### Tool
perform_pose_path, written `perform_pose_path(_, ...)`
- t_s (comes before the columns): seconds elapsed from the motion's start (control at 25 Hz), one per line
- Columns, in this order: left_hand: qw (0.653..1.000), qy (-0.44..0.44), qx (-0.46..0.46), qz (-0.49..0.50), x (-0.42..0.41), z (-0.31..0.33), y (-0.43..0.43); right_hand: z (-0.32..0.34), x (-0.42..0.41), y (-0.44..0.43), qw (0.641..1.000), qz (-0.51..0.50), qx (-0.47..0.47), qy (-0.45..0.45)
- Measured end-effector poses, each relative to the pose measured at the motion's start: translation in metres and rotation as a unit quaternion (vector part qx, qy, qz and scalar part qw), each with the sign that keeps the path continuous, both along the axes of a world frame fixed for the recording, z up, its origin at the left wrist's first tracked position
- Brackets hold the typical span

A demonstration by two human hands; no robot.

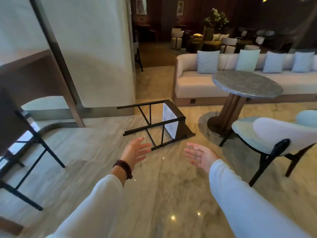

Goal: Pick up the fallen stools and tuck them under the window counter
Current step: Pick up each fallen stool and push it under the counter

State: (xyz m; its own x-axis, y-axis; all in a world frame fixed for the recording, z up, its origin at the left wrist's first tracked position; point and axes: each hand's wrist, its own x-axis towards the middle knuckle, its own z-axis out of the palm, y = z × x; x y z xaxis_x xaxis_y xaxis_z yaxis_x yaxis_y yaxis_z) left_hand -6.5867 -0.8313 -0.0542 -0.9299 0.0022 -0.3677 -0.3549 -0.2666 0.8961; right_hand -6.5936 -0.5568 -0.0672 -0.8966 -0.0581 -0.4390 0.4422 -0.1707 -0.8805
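While lying on its side on the glossy beige veined floor [163,186], sits just beyond both outstretched hands: fallen black metal-framed stool with a dark brown seat [171,121], nearest foot right by the fingertips of the left hand [136,150], apart from the right hand [199,155]. Cannot tell whether those fingertips touch the foot. Left hand, dark red bead bracelet [123,168] at the wrist, spread wide with straight fingers, palm turned inward, gripping nothing. Right hand spread too, palm up and inward, empty. Runs lengthwise left to right on a slight slant: feet pointing left toward the pale curved wall [96,57], seat toward the round grey stone table [247,83] with its wooden pedestal, white-wrapped underside facing left.
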Motion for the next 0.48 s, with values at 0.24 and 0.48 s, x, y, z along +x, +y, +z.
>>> perform_pose_path(0.24,0.999,-0.025,-0.004,-0.03,-0.112,-0.022,0.057,-0.011,-0.076,0.044,0.999,-0.051,-0.005,-0.016)
perform_pose_path(0.48,0.997,-0.047,-0.015,-0.067,-0.246,-0.032,0.098,-0.015,-0.181,0.083,0.996,-0.08,0.003,-0.04)
